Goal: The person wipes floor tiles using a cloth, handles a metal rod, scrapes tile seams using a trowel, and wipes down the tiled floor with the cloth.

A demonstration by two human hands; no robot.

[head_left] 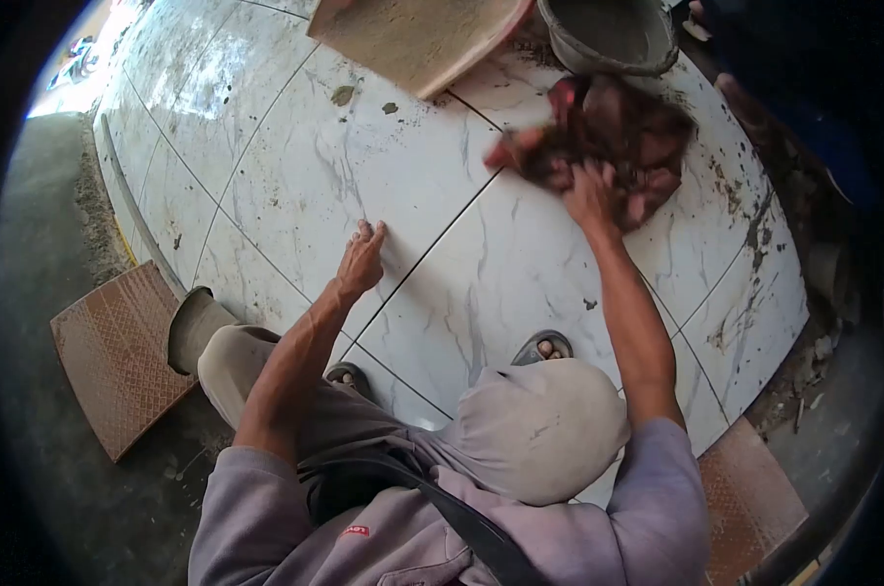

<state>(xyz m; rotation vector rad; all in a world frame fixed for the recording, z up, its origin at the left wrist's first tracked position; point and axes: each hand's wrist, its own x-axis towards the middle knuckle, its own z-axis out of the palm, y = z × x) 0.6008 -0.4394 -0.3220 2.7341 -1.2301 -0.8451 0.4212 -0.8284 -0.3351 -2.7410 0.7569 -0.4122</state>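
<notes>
My right hand (591, 198) is on a crumpled dark red cloth (625, 137) on the white marbled floor tiles (412, 156). The fingers press into its folds, and the cloth's left end is smeared by motion. My left hand (362, 259) rests its fingertips on a tile left of a dark joint, holding nothing. Its fingers point forward, away from me, with slight gaps between them.
A dusty tray-like pan (424, 49) and a grey bucket (613, 44) stand at the far side. Brown textured tiles (120, 361) lie at left, beside a grey container (193, 327). Debris dots the floor's right edge. Another person's dark clothing (803, 88) shows at upper right.
</notes>
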